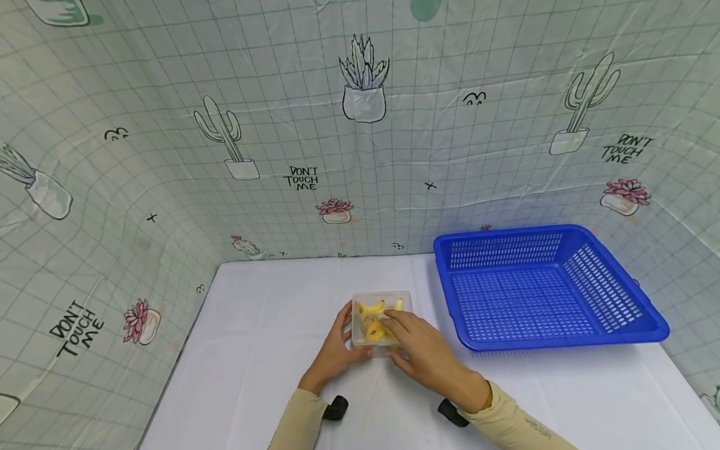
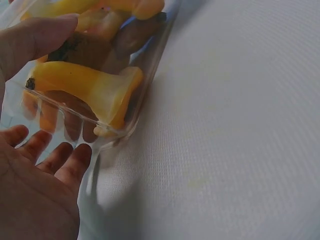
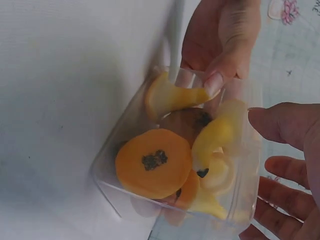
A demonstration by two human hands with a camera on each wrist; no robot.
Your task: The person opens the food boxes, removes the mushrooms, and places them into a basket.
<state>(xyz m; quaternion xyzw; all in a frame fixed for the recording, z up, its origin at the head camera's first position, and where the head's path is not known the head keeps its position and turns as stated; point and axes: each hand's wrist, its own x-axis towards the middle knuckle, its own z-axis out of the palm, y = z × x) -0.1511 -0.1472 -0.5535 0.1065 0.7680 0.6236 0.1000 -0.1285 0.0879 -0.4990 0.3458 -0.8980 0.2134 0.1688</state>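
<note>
A clear plastic box (image 1: 382, 300) stands on the white table in front of me. Through its walls show yellow banana-shaped pieces (image 2: 80, 85) with dark tips and a round orange piece (image 3: 153, 164) with a dark centre. My left hand (image 1: 333, 356) holds the box at its left side, thumb on the front wall and fingers round the other side. Over the top right part lies my right hand (image 1: 424, 353), its fingers extended across the top and its thumb near the front edge. In the right wrist view those fingers are spread beside the box's rim.
A large blue plastic basket (image 1: 548, 347) with slotted walls sits at the back right of the white-covered table (image 1: 264, 312). Printed cloth (image 1: 281, 125) with cactus drawings hangs behind and on both sides. Black straps show under both wrists.
</note>
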